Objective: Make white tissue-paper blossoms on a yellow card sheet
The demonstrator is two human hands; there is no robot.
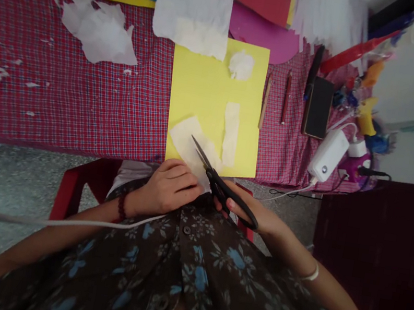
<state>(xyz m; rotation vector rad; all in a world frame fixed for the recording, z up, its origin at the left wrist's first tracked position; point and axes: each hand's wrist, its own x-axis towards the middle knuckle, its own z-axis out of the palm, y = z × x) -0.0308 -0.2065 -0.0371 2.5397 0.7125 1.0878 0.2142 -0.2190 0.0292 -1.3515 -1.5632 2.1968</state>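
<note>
My right hand (240, 203) grips a pair of black-handled scissors (215, 175), its fingers in the handle loops. The blades point up and left across a piece of thin white paper (193, 142). Closed on the near edge of that paper is my left hand (168, 185), just left of the scissors. Beneath the paper lies a yellow sheet (202, 90). A narrow white paper strip (230, 135) rests on the sheet right of the blades, and a crumpled white paper ball (241, 65) sits farther up.
A torn white paper sheet (199, 13) overlaps the yellow sheet's top. Paper scraps (100, 31) lie on the checked cloth (136, 101) to the left. To the right are two pencils (286, 97), a dark phone (318, 107) and a white power bank (329, 153). A white cable (60, 223) crosses my left forearm.
</note>
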